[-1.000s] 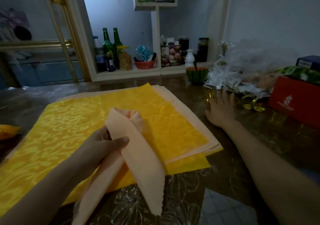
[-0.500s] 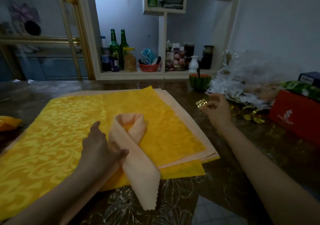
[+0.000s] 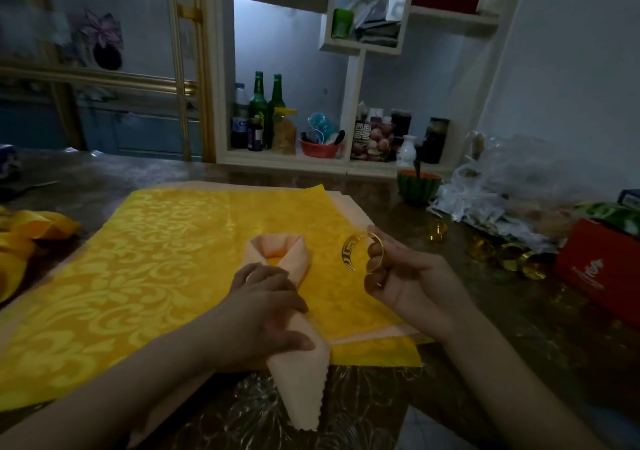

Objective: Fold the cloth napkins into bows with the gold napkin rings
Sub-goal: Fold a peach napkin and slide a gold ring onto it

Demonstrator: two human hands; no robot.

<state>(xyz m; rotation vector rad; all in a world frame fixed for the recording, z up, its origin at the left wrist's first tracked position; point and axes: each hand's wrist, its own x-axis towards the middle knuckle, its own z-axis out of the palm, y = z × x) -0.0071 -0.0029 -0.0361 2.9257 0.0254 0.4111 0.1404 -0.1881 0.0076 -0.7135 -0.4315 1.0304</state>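
Note:
A peach cloth napkin [image 3: 301, 373] is folded into a loop with crossed tails and lies on a stack of flat yellow patterned napkins [image 3: 145, 276]. My left hand [image 3: 266, 314] grips the peach napkin where the tails cross, just below the loop. My right hand [image 3: 405, 283] holds a gold napkin ring [image 3: 360, 252] between fingers and thumb, raised just right of the loop. Several more gold rings [image 3: 509, 255] lie on the table at the right.
A crumpled yellow cloth [image 3: 24, 241] lies at the far left. At the back right stand a green watermelon-shaped bowl [image 3: 417, 186], a heap of clear plastic bags [image 3: 502, 193] and a red box [image 3: 602, 273]. A shelf with bottles [image 3: 266, 113] lines the wall behind the table.
My right hand picked up a gold ring from the table at the right and brought it over beside the loop. My left hand laid the peach napkin down and moved to the crossing.

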